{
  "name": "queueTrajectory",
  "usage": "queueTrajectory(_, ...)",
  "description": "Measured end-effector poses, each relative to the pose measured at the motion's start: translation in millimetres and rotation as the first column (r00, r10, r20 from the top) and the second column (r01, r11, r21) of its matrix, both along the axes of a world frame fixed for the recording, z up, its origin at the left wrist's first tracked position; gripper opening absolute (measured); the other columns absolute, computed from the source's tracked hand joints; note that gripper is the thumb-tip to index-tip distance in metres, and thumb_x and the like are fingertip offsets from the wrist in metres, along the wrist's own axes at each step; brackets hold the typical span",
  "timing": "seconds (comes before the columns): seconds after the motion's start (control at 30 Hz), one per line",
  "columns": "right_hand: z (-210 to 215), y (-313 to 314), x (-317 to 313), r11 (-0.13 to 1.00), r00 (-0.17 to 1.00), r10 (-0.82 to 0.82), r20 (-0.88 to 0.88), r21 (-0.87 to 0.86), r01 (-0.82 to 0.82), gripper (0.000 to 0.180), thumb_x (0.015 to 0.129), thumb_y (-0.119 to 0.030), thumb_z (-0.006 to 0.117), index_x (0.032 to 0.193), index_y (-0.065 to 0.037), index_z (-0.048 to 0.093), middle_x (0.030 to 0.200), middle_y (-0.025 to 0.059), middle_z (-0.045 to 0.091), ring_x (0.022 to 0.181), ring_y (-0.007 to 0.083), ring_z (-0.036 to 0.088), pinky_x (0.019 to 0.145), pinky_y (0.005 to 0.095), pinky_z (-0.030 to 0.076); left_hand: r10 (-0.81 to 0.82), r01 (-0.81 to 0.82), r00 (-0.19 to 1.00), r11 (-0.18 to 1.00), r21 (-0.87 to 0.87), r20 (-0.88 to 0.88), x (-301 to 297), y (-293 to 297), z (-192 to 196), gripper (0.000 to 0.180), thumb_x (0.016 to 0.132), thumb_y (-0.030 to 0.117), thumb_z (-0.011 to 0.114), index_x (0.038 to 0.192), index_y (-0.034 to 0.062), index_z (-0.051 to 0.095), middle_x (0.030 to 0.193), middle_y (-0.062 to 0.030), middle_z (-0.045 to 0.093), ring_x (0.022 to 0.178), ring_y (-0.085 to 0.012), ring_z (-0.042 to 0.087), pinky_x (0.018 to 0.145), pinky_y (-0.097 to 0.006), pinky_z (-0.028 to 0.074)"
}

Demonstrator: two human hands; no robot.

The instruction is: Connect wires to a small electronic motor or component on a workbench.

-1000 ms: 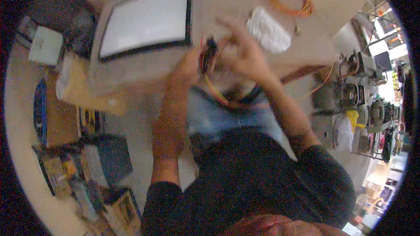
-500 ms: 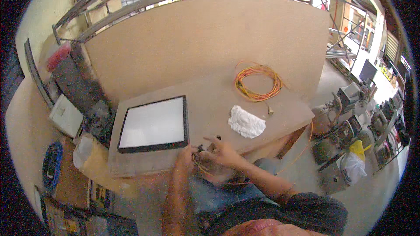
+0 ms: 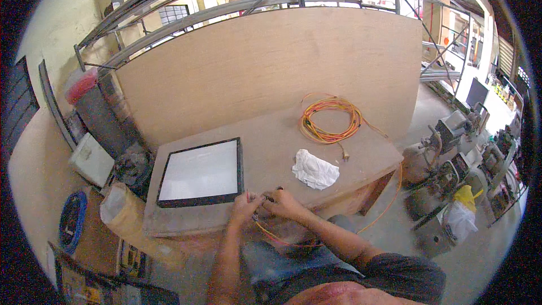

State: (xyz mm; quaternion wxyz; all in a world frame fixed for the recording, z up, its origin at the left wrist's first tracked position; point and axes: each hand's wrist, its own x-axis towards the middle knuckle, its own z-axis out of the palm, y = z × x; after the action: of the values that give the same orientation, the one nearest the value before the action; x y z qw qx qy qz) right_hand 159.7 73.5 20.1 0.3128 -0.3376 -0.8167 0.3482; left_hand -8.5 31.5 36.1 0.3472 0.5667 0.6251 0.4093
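Over my lap, just off the near edge of the table, my left hand [image 3: 244,208] and my right hand [image 3: 284,203] meet, fingers closed. From between them hangs an orange-yellow electrical cable [image 3: 275,238], whose end my left hand pinches. It loops under my right forearm and climbs to the table's right edge. Some small dark part sits at my fingertips, mostly hidden; I cannot make out what my right fingers grip. Left of the hands lies a black-framed white panel [image 3: 199,173]. A crumpled white cloth [image 3: 315,170] rests to their right.
Behind the cloth lies a coil of orange-yellow cable [image 3: 307,131] with a plug [image 3: 345,157]. A plywood board [image 3: 271,56] stands along the table's [image 3: 271,161] back. Machines [image 3: 446,164] crowd the right floor. A paper sack [image 3: 117,206] and blue coil [image 3: 63,223] are at left.
My right fingers, stretched out before, have curled in against my left hand. The view has tilted, so the table sits slightly lower in the picture.
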Motion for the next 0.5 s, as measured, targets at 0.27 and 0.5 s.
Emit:
queueTrajectory(0.27, -60.0, 26.0, -3.8, 0.994, 0.992, -0.054, -0.115, -0.102, 0.042, 0.021, 0.083, -0.020, 0.053, 0.090, -0.002, 0.063, 0.077, 0.0165, 0.063, 0.070, 0.0310, 0.061, 0.064, 0.0387, 0.048, 0.137, -0.139, 0.990, 0.988, -0.071, -0.031, 12.1, 25.6, -46.0, 0.044, 0.083, 0.042, 0.062, 0.081, -0.0015, 0.061, 0.068, -0.0058, 0.058, 0.062, -0.0154, 0.052, 0.056, -0.034, 0.044)
queueTrajectory(0.5, -137.9, 33.3, -6.8, 0.985, 0.981, -0.173, 0.084, 0.020, 0.171, 0.026, 0.086, -0.019, 0.048, 0.085, 0.003, 0.061, 0.080, 0.0214, 0.061, 0.073, 0.0384, 0.060, 0.067, 0.0456, 0.049, -0.202, 0.069, 0.868, 0.954, -0.293, -0.453, 12.0, 25.9, -26.8, 0.046, 0.084, 0.040, 0.055, 0.094, -0.0043, 0.062, 0.080, -0.0212, 0.064, 0.078, -0.0305, 0.064, 0.070, -0.041, 0.048)
